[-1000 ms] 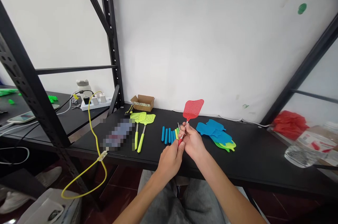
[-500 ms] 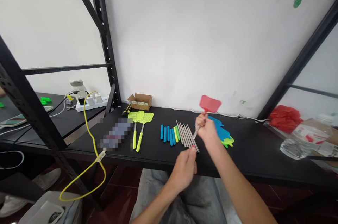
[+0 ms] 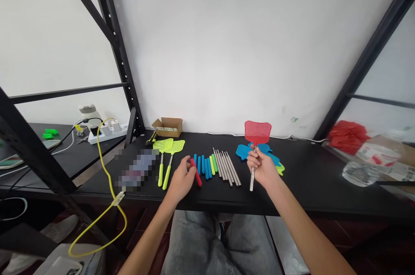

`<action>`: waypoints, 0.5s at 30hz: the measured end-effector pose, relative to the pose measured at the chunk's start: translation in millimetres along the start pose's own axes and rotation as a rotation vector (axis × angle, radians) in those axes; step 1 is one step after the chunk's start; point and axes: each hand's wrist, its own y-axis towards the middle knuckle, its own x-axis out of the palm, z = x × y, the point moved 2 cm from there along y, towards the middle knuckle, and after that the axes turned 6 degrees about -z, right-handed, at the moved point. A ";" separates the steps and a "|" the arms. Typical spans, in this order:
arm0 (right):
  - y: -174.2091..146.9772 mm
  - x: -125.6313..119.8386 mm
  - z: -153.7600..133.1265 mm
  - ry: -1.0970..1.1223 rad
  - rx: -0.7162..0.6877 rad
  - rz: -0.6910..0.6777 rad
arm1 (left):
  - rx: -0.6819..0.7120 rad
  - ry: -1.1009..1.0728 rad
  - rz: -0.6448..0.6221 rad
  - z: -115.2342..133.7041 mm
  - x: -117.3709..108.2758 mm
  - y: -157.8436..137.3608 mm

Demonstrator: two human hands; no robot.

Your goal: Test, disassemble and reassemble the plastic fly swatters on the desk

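My left hand [image 3: 183, 178] is closed around a red handle grip [image 3: 198, 177] at the left end of a row of loose grips. The fingers partly hide that grip. Beside it lie several blue grips [image 3: 202, 164], a yellow one [image 3: 212, 165] and a green one [image 3: 215, 163]. Thin metal rods [image 3: 228, 169] lie fanned out to their right. My right hand [image 3: 259, 163] holds a fly swatter by its metal shaft, with the red mesh head [image 3: 257, 131] up and the bare rod end pointing down. Blue swatter heads [image 3: 244, 151] and a yellow-green one [image 3: 280, 168] lie behind this hand.
Two yellow-green fly swatters [image 3: 167, 172] with grips lie on the left of the black table [image 3: 304, 188]. A small cardboard box [image 3: 171, 127] stands behind them, and a pixelated item [image 3: 139, 169] lies beside them. A plastic bottle [image 3: 365, 167] and red bag [image 3: 346, 134] are at right.
My left hand has left the rods and moved left to the red grip, which now shows. My right hand has turned the red swatter more upright and away from the rods.
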 end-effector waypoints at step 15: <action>-19.3 -13.4 17.2 -0.187 0.065 0.002 | 0.060 0.221 -0.011 9.2 -11.7 -2.3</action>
